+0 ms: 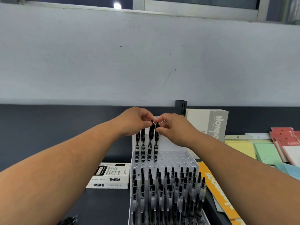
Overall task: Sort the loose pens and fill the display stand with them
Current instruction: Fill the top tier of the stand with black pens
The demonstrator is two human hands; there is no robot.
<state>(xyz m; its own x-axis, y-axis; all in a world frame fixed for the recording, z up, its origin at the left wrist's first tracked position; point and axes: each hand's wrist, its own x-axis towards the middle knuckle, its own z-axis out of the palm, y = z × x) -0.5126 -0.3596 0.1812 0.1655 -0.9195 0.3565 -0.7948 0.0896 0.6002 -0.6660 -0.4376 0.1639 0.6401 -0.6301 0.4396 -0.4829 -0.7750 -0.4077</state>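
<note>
pens [167, 189] in display stand [177, 159] | boxes [112, 176] left of it | notebook [211, 124] behind, right | paper pads [264, 153] right, on table [48, 120]

Loose pens [69, 220], partly beyond bottom edge

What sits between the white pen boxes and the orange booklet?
The clear display stand, its front rows holding black pens, as the head view shows.

A pale scuffed wall [146, 62] rises behind the dark desk [48, 127] — window frames [194, 12] above, one light reflected.
</note>
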